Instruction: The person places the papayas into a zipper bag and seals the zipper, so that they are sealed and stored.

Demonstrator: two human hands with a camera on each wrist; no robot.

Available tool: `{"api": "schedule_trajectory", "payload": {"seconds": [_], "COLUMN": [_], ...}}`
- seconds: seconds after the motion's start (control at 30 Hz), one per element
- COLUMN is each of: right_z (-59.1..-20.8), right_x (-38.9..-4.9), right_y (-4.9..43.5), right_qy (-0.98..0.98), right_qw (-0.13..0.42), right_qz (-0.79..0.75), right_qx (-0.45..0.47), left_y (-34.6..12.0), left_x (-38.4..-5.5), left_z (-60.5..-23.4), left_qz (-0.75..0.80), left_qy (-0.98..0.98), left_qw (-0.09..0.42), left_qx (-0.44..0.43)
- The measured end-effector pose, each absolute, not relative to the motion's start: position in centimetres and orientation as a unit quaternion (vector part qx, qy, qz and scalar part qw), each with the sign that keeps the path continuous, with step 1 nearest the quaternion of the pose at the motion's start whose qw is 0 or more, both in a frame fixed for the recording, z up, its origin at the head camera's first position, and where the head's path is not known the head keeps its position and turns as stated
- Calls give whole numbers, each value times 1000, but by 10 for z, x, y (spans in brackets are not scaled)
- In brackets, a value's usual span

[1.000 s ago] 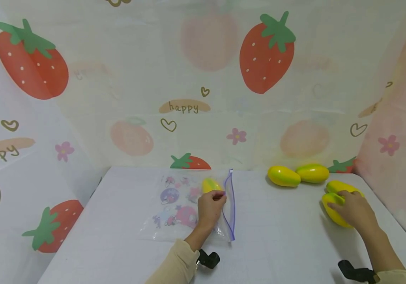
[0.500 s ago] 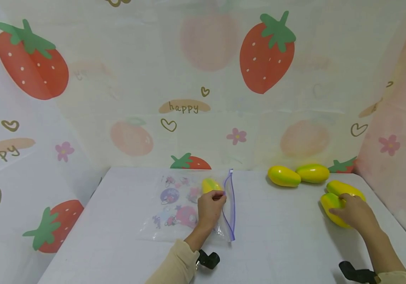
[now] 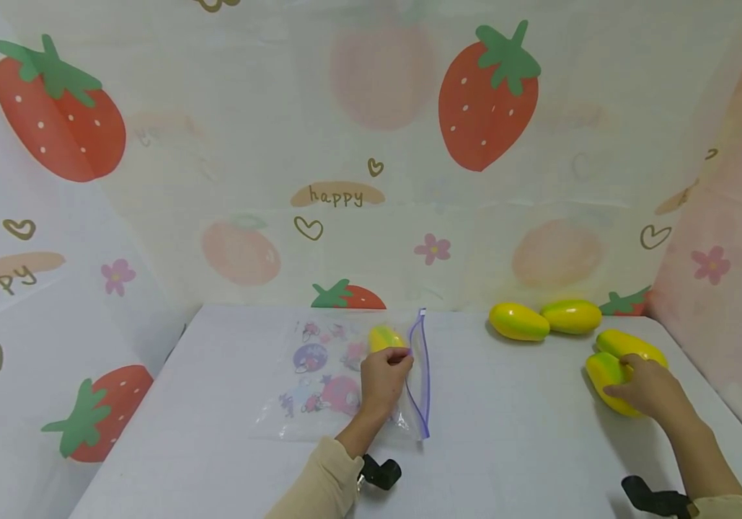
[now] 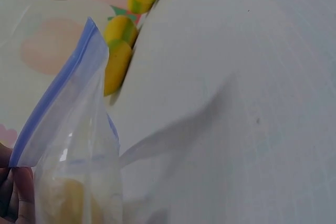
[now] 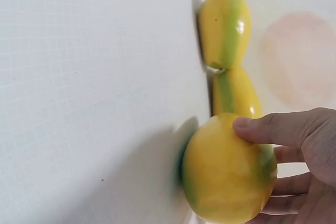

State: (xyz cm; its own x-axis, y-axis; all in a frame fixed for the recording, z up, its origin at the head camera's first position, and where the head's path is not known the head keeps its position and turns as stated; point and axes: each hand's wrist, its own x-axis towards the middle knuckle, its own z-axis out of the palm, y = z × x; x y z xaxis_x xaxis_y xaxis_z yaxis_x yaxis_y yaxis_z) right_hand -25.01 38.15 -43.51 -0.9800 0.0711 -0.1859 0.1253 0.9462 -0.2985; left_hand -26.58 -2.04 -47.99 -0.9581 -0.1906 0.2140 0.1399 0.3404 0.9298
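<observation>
A clear plastic zip bag (image 3: 306, 393) with printed cartoon figures and a purple zip edge lies on the table, its mouth to the right. My left hand (image 3: 383, 382) pinches the upper layer near the mouth, and the mouth gapes. One yellow-green fruit (image 3: 384, 337), papaya-like, shows inside. At the right, my right hand (image 3: 655, 393) grips a yellow papaya (image 3: 607, 375) with green stripes, thumb on one side and fingers on the other. In the right wrist view the thumb lies on this papaya (image 5: 226, 171). Behind it, close against it, lies another papaya (image 3: 633, 346).
Two more papayas (image 3: 518, 322) lie end to end at the table's back edge, right of the bag. White cloth covers the table (image 3: 507, 418). A strawberry-printed curtain (image 3: 371, 144) stands behind it, and a pink one (image 3: 734, 288) stands close on the right.
My right hand has settled around the near papaya, which has shifted very slightly left. My left hand and the bag have stayed in place.
</observation>
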Motion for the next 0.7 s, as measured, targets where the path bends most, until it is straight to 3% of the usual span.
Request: {"api": "schedule_trajectory", "payload": {"seconds": [0.7], "right_z": [-437], "right_x": [-246], "right_y": [384], "right_qy": [979], "right_qw": [86], "right_qz": [-172], "right_qx": [74], "left_y": [-19], "left_x": [-265], "left_z": [-479], "left_qz": [-573], "left_qy": [-809], "left_qw": [132], "left_qx": [23]}}
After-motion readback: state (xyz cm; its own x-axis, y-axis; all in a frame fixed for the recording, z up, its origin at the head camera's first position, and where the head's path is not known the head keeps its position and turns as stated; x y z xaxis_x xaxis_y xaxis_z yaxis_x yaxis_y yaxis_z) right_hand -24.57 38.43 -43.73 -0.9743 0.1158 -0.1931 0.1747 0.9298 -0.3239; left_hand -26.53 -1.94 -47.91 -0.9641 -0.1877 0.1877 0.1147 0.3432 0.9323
